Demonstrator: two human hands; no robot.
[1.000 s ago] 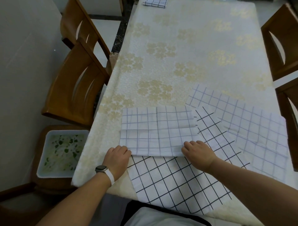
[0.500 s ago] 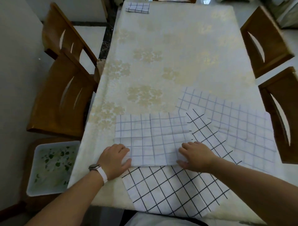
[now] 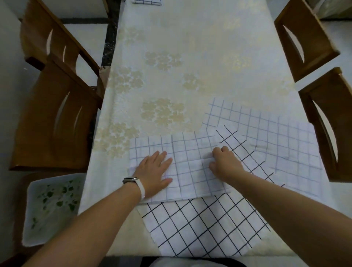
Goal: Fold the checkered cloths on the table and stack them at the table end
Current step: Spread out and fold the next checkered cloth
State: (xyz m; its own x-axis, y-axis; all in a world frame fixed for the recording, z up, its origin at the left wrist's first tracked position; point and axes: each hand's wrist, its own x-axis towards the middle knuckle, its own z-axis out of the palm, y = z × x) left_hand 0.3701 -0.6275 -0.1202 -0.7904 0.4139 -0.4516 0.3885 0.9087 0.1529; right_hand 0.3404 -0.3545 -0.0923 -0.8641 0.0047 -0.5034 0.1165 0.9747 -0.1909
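Left hand [image 3: 154, 171] has slid up flat onto the folded blue-checked white cloth [image 3: 187, 152]; right hand [image 3: 224, 163] pinches its edge, likely for another fold.

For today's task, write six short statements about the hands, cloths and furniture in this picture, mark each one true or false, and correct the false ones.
1. The left hand lies flat on the folded blue-checked cloth. True.
2. The black-checked cloth lies on top of that folded cloth. False: it lies underneath it.
3. A small folded cloth sits at the far end of the table. True.
4. The watch is on the right wrist. False: it is on the left wrist.
5. The right hand has curled fingers at the folded cloth's right edge. True.
6. The white tray stands on the table. False: it sits off the table, at its left.
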